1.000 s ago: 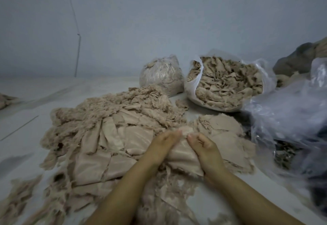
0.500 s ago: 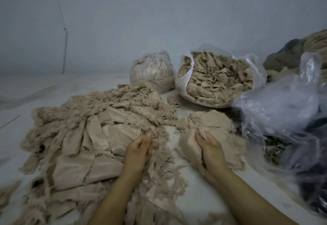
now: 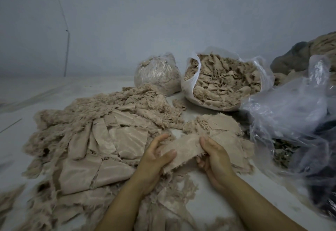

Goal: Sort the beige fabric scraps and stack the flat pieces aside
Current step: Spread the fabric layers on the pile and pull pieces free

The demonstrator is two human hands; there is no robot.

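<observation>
**One flat scrap held up between both hands**

The left hand (image 3: 154, 158) pinches the near left end of a beige fabric scrap (image 3: 183, 150), thumb on top and fingers curled beneath it. The right hand (image 3: 212, 159) grips the other end the same way, thumb pressed onto the cloth and fingers tucked under. The scrap hangs stretched between them, lifted just above the floor (image 3: 209, 210), its lower edge frayed.

To the left lies the big loose pile (image 3: 101, 136), fluffy shreds at the back and smoother flat pieces overlapping toward the front. Just behind the right hand sits a smaller stack of flat pieces (image 3: 218, 127), touching the far edge of the held scrap or close to it; I cannot tell which. Further back stand an open bag full of scraps (image 3: 223, 85) and a tied bag (image 3: 158, 74); crumpled clear plastic (image 3: 291, 114) lies at the right.

The step in hand looks like checking and smoothing a single piece. It appears flat, so the likely next move is to carry it onto the stack on the right. That calls for keeping it taut, laying it square on top, and letting go with both hands together so that it does not fold or drag loose threads along.
</observation>
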